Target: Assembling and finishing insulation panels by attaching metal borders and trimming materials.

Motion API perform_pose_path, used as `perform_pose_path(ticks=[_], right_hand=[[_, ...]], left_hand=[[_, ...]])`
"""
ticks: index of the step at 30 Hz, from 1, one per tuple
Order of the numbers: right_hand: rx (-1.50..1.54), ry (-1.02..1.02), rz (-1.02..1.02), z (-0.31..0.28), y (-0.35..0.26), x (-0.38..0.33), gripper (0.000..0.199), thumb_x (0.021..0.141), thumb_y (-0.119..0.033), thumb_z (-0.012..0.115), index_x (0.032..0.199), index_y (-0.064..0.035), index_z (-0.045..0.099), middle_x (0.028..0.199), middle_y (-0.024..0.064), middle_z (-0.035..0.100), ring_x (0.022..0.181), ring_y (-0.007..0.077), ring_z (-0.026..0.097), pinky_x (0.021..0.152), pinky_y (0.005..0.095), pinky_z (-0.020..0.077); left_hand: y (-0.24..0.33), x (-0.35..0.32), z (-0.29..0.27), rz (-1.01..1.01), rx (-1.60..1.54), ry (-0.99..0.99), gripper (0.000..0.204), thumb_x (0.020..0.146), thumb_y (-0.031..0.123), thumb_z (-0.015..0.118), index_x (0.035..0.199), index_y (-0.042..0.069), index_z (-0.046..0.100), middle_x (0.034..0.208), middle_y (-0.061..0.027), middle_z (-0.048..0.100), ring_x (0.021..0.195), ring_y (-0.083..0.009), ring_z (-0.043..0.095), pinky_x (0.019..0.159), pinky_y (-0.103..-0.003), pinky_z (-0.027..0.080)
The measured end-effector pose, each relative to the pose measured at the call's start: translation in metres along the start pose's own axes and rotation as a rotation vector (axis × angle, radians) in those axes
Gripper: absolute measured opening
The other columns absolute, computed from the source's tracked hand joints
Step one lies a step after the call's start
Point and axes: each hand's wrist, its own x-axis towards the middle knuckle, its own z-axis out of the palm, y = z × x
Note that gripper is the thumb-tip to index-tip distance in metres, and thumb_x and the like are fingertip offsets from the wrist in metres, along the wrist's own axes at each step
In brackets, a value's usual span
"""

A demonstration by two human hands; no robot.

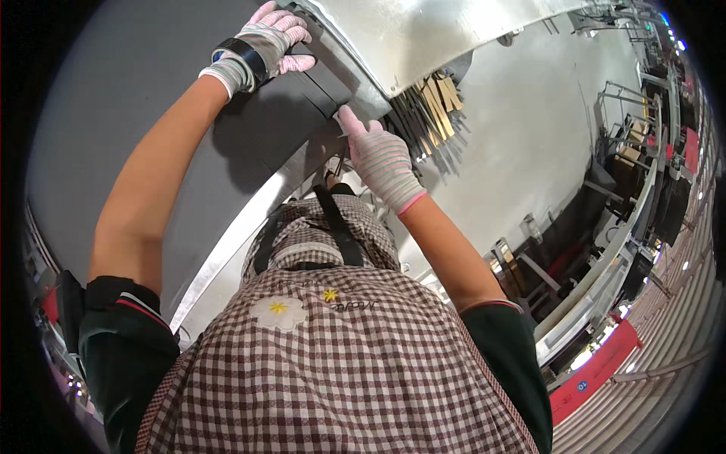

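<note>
My left hand (pixel 276 38), in a striped glove with pink fingertips, rests on a dark grey sheet (pixel 136 98) with its fingers stretched and thumb apart. Round its wrist sits a black ring (pixel 246 54) that looks like a roll of tape. Thin dark strips (pixel 321 94) lie along the sheet's edge, between the two hands. My right hand (pixel 382 163), gloved alike, is at the sheet's near corner. Its fingers are closed, and a small pale sliver shows by the fingertips; what it is I cannot make out.
A shiny metal panel (pixel 423 38) stands beyond the sheet. Under its corner, a bundle of black and tan strips (pixel 435 110) sticks out to the right. The table's metal edge (pixel 227 253) runs close to my apron. Racks and carts (pixel 628 136) stand at far right.
</note>
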Motion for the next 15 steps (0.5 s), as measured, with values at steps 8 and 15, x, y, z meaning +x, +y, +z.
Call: perform_pose_path(ticks=[8,15], right_hand=[[0.11,-0.068,-0.006,0.003,0.022,-0.043,0.062,0.084,-0.018,0.06,0.142,-0.0253,0.038,0.085,0.0147,0.057,0.071,0.0337,0.065,0.06,0.045,0.0521],[0.141,0.022,0.01,0.026,0.027,-0.034,0.051,0.09,-0.017,0.053,0.139,-0.0242,0.041,0.09,0.0142,0.058,0.072,0.0337,0.064,0.061,0.0443,0.052]], left_hand=[[-0.001,-0.006,-0.001,-0.021,0.053,-0.072,0.044,0.083,0.047,0.064,0.112,0.013,0.061,0.124,-0.0069,0.058,0.125,-0.0256,0.047,0.115,-0.047,0.022],[-0.003,-0.006,0.005,0.015,0.055,-0.067,0.045,0.084,0.047,0.063,0.113,0.012,0.061,0.125,-0.0078,0.058,0.126,-0.0267,0.047,0.115,-0.047,0.022]])
